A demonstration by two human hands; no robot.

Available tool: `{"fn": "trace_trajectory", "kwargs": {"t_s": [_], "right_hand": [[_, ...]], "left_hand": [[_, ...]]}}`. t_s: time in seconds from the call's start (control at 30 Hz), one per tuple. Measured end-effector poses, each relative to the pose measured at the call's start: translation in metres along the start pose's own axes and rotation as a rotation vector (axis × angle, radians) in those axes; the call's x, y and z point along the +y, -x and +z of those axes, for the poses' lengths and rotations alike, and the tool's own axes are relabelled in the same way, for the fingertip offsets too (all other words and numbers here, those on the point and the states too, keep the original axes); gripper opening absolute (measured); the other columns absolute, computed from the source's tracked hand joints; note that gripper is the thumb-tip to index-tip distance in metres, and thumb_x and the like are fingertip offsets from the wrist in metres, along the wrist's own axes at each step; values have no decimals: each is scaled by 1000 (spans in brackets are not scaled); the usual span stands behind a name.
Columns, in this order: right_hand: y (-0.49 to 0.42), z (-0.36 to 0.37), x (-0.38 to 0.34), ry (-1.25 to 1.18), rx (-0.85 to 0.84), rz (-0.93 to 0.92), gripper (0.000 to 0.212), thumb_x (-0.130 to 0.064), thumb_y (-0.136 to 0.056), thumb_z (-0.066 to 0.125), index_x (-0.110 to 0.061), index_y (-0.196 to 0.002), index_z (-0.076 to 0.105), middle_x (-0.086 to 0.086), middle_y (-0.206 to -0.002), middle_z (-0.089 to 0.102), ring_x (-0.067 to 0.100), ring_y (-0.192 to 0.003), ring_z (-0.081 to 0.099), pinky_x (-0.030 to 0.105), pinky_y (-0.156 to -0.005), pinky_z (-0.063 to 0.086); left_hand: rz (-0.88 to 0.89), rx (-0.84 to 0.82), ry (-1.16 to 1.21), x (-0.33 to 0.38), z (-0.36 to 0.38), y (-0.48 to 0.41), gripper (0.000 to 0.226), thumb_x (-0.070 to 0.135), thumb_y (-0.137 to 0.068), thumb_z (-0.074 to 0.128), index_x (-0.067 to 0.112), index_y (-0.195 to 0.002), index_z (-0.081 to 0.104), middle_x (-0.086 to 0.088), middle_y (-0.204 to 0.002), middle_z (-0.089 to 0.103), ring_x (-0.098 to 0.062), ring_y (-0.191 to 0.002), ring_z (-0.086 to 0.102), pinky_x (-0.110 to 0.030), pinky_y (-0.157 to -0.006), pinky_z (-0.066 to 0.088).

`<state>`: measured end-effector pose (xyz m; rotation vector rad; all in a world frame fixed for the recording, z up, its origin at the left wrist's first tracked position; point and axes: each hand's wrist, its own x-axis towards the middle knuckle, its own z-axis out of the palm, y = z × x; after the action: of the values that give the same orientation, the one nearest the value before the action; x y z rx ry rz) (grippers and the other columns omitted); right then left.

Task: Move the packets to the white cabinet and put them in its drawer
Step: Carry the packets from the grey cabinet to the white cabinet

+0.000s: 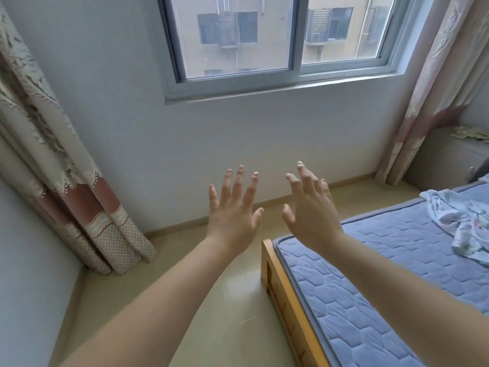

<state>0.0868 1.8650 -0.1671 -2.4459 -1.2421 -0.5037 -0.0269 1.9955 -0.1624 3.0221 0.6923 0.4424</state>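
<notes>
Both my hands are stretched out in front of me in mid-air, with the wall under the window behind them. My left hand [234, 211] has its fingers spread and straight and holds nothing. My right hand [311, 207] is beside it, fingers straight and slightly fanned, also holding nothing. A pale cabinet [444, 160] stands at the far right behind the curtain, with some flat patterned items [473, 133] on its top; I cannot tell whether they are packets. No drawer is visible.
A bed with a blue quilted mattress [383, 274] and wooden frame [285, 292] fills the lower right, with crumpled cloth [465, 221] on it. Curtains hang at the left [66, 181] and right [428, 102] of a window [277, 38]. Beige floor [211, 300] lies between bed and left wall.
</notes>
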Motion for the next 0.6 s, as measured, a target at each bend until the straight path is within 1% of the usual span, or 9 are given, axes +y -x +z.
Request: {"fn": "trace_trajectory", "kwargs": {"t_s": [0.07, 0.2, 0.37, 0.5, 0.6], "right_hand": [[-49, 24, 29, 5, -5, 32, 65, -21, -79, 66, -3, -137, 41, 21, -149, 30, 37, -135, 35, 58, -108, 29], [-147, 63, 74, -22, -17, 90, 65, -17, -79, 65, -2, -138, 42, 21, -150, 28, 39, -135, 34, 57, -109, 27], [-258, 110, 111, -11, -14, 114, 66, -19, -86, 59, -7, -145, 32, 14, -157, 14, 32, -142, 20, 50, -115, 15], [-343, 164, 138, 41, 10, 144, 67, -19, -84, 61, -6, -144, 35, 17, -156, 18, 34, -140, 24, 52, -113, 19], [-411, 207, 163, 87, 26, 197, 66, -19, -84, 59, -6, -144, 34, 17, -155, 18, 33, -141, 23, 53, -113, 18]], "left_hand": [[22, -11, -32, -5, 18, -61, 73, 48, -99, 30, 28, -149, -21, -2, -157, -24, -24, -145, -22, -53, -114, -11], [43, -34, -14, -17, 44, -175, 74, 47, -99, 32, 29, -150, -18, -1, -158, -23, -24, -145, -21, -54, -114, -10], [70, -23, 28, -44, 74, -298, 72, 46, -99, 32, 30, -151, -14, 1, -159, -21, -21, -145, -21, -53, -114, -9], [156, -4, 16, -74, 112, -396, 73, 46, -99, 33, 30, -151, -15, 1, -159, -20, -21, -145, -22, -52, -114, -11], [219, 4, 18, -99, 143, -478, 74, 45, -99, 33, 29, -150, -18, 0, -159, -20, -22, -145, -22, -51, -114, -12]]}}
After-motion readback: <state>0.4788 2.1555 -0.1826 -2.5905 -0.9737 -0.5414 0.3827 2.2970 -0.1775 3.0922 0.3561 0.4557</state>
